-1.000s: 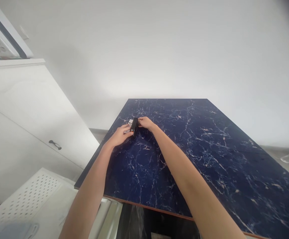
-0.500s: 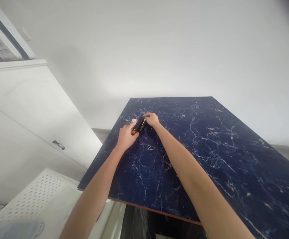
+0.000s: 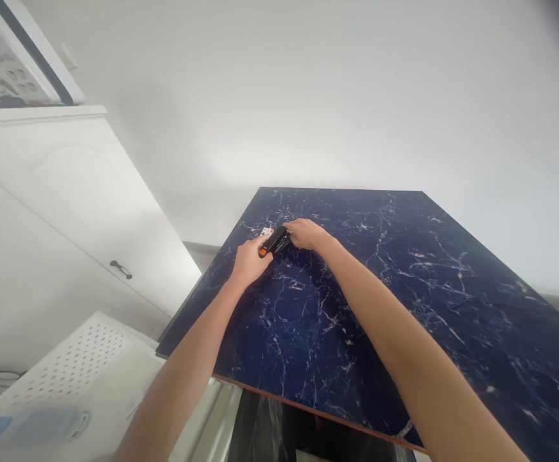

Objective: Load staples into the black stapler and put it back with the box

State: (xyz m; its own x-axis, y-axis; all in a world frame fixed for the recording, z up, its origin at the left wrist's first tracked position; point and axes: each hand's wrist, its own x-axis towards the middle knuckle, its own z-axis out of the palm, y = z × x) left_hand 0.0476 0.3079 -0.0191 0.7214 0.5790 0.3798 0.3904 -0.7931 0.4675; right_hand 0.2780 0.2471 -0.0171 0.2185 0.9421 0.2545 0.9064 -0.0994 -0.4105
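My left hand (image 3: 250,262) is closed round the near end of a black stapler (image 3: 275,240) with an orange tip. At the stapler's far end, my right hand (image 3: 304,233) has its fingers bent and pressed together against it; what lies between those fingertips is too small to make out. Metal shows along the stapler's right side. Just beyond the left fingers is a small white box (image 3: 266,231) with red marks, partly hidden by the hand. All of this is over the left part of the dark blue marbled table (image 3: 356,308).
A white cabinet (image 3: 67,199) with a dark handle (image 3: 120,269) stands to the left. Below it, by the table's left edge, is a white perforated bin (image 3: 74,359). The pale wall (image 3: 337,96) rises behind the table's back edge.
My right hand has turned and sits more over the stapler's far end, its wrist further right. My left hand keeps its hold. The view has shifted slightly.
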